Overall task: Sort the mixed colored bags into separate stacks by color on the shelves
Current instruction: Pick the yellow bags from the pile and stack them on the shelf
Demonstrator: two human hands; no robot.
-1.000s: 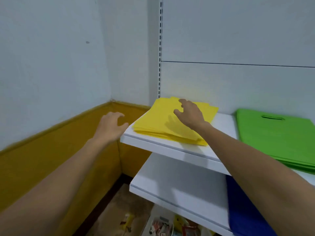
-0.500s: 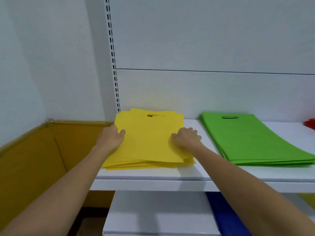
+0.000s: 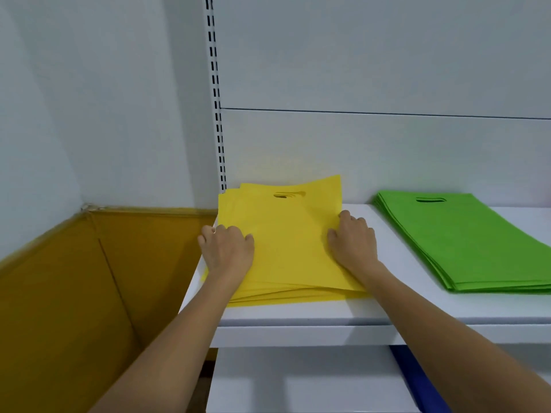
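Your left hand has come in to join your right hand. Both now clasp the side edges of the flat yellow fabric bag stack on the white upper shelf, likely squaring it up.

Both of the person's arms show as bare skin from the lower edge of the picture up to the fingertips. The left forearm and the right forearm look broad near the camera and narrow toward slim wrists. The left hand and the right hand are seen from the back, with rounded knuckles. One pale fingernail shows at the outer side of the left hand.
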